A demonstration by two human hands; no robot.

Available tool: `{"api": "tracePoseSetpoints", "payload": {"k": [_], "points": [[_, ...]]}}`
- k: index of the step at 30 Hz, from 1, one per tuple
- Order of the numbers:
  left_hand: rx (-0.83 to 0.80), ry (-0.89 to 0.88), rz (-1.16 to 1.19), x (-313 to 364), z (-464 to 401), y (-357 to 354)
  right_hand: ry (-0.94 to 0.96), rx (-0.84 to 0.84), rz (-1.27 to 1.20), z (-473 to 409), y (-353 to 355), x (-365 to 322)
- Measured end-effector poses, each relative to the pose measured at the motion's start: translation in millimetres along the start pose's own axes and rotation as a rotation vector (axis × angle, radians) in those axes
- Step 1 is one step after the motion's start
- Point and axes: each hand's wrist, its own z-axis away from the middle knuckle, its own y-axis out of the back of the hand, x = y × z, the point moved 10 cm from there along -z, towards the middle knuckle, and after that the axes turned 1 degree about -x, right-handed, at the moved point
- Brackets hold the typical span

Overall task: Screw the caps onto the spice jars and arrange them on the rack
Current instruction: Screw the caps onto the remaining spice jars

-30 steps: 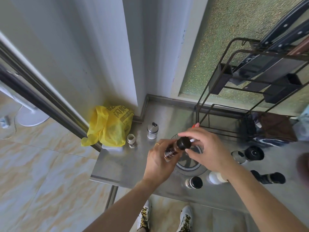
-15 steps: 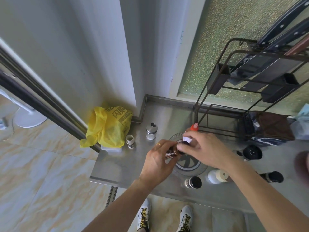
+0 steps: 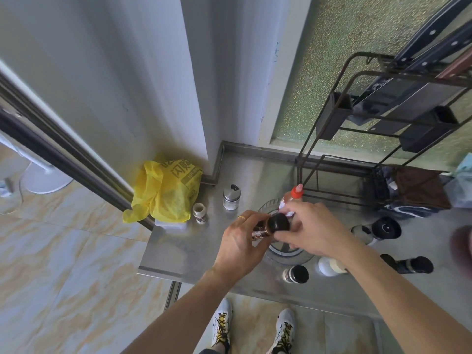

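Gripping jar [image 3: 259,229] — held tilted by left hand [image 3: 240,245]; black cap [image 3: 278,223] pinched by right hand [image 3: 310,229] fingers over steel counter [image 3: 178,249].

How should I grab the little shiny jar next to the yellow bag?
Probably from above: wrap fingers around the silver cap jar at its round middle. It stands upright on the steel counter with free space all around. The small open jar nearby sits apart, so it shouldn't get bumped.
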Motion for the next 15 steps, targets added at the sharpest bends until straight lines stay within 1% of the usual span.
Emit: {"api": "tracePoseSetpoints", "payload": {"k": [2, 3, 5, 6, 8, 11, 13, 15], "points": [[0.003, -0.001, 0.002, 0.5, -0.7, 0.6, -0.025, 0.026, 0.057, 0.1, 1.4, -0.2], [0.005, 0.001, 0.006, 0.6, -0.9, 1.0, -0.033, 0.012, 0.045, 0.5, 0.6, 0.1], [0.014, 0.002, 0.002, -0.1, -1.4, 2.2, 0.007, -0.023, -0.080, 0.4, -6.1, -4.0], [0.020, 0.001, -0.009, -0.6, -0.6, 2.7, 0.031, -0.001, -0.126, 0.4, -6.7, -6.1], [0.045, 0.012, -0.022, -4.8, 2.6, 4.1, 0.011, 0.089, -0.160, 0.1, -8.6, -4.7], [0.094, 0.046, -0.053, -15.8, 13.6, 7.2, -0.020, 0.159, -0.133, -1.5, -23.1, -10.0], [0.105, 0.075, -0.064, -28.1, 24.5, 8.7, 0.010, 0.144, -0.070, -3.9, -38.7, -21.5], [0.108, 0.137, -0.065, -48.9, 38.4, 10.3, 0.031, 0.066, -0.058, -6.9, -59.4, -30.8]]}}
